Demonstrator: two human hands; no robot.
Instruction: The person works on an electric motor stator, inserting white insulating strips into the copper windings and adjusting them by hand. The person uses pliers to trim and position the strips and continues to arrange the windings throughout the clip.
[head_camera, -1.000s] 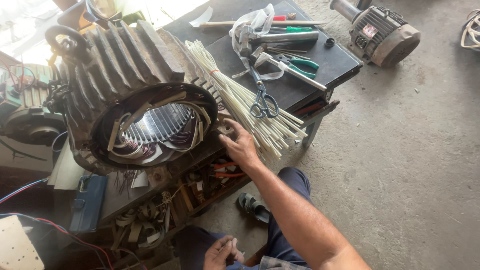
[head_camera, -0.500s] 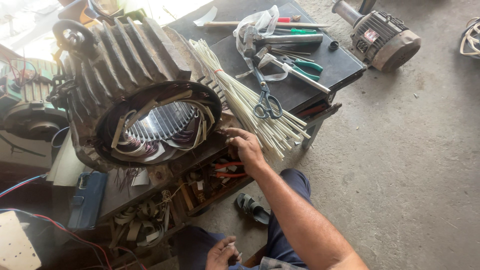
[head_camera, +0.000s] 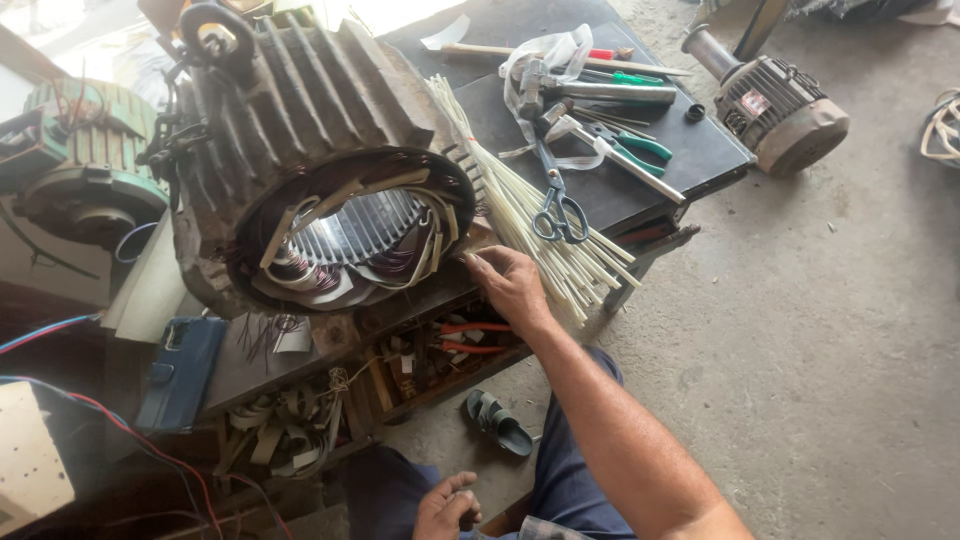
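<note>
A: Moved since the earlier frame: right hand (head_camera: 512, 283) has slid from the bundle of white sleeves (head_camera: 545, 232) toward the motor stator (head_camera: 330, 190); it now rests at the front edge of the worktop (head_camera: 690, 150), just beside the stator's open mouth

B: Fingers, right?

A: Loosely curled, tips against the lower right rim of the stator, next to the windings (head_camera: 300, 275); whether they pinch anything, cannot tell

B: Left hand?

A: Left hand (head_camera: 445, 508), low at the person's lap, well apart from the worktop; fingers drawn into a loose fist; whether it holds something, cannot tell

B: Stator, location?

A: Left end of the worktop, lying on its side, open end facing the person, ribbed dark housing behind, coils and pale insulation strips showing inside the bore

B: Other entries on the worktop?

A: Scissors (head_camera: 556, 205), lying on the white sleeves near the front edge. Pliers, green-handled (head_camera: 630, 145), right of middle. Hammer (head_camera: 585, 92), toward the back edge

B: Off the worktop?

A: Small electric motor (head_camera: 775, 105), on the floor past the right edge. Sandal (head_camera: 497, 422), on the floor below the front edge. Red-handled pliers (head_camera: 470, 337), in the shelf under the worktop
</note>
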